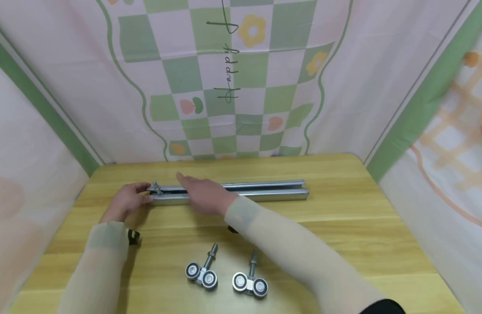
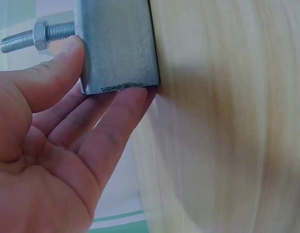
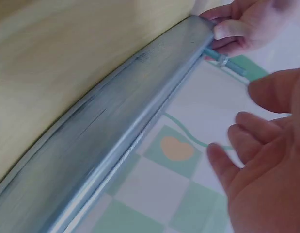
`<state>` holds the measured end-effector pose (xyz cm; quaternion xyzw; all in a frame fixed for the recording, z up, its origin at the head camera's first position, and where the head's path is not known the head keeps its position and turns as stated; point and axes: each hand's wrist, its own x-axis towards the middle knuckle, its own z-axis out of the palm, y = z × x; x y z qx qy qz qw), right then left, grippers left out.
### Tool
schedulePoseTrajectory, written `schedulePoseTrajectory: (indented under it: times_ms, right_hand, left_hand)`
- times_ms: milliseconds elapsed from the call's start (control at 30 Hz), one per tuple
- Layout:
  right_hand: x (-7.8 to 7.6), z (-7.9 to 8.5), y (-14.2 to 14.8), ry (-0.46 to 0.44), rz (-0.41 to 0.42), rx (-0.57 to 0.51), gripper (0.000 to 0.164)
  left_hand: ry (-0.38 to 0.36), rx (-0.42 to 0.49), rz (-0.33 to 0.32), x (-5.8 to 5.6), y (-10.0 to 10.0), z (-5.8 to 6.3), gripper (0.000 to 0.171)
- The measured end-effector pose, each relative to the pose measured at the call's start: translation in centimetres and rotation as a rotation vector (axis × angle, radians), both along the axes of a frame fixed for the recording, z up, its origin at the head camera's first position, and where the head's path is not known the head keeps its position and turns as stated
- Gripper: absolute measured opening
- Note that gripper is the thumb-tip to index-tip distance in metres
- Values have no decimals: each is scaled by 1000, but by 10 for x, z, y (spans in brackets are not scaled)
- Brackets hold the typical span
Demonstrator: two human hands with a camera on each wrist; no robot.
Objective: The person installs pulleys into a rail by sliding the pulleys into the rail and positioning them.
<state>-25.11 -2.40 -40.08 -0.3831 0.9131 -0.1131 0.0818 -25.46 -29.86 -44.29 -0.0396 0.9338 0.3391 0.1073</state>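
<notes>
A straight silvery metal rail [image 1: 272, 196] with a slot along its top lies across the table. From the slot at its left end stands a threaded bolt with a nut [image 2: 40, 36]; whatever is below it inside the rail is hidden. My left hand [image 1: 127, 200] grips that end, thumb [image 2: 67, 56] by the bolt and fingers against the end edge. Over the rail, left of its middle, my right hand [image 3: 276, 145] hovers with fingers loosely spread, holding nothing. Nearer me lie two roller trolleys, a left one [image 1: 201, 277] and a right one [image 1: 249, 285], each with wheels and a threaded stem.
The wooden table [image 1: 343, 244] is bordered by a patterned cloth [image 1: 249, 78] at the back and by cloth walls at the left and right. My right forearm [image 1: 292, 248] crosses above the table, close to the right trolley's stem.
</notes>
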Motion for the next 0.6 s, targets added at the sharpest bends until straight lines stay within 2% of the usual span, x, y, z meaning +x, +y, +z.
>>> schedulePoseTrajectory:
  times_ms: [133, 267, 333, 433, 600]
  right_hand:
    - [22, 2, 39, 109, 102, -102, 68]
    - [51, 3, 78, 162, 142, -153, 61]
    - [65, 0, 97, 149, 117, -161, 52]
    - [82, -9, 123, 84, 26, -149, 34]
    - [98, -30, 156, -77, -115, -103, 14]
  left_hand:
    - [-2, 20, -2, 1, 2, 0, 61]
    - [5, 21, -12, 3, 3, 0, 62]
    - [9, 15, -17, 4, 3, 1, 62]
    - [18, 4, -28, 5, 3, 1, 62]
    - [28, -8, -38, 4, 2, 1, 61]
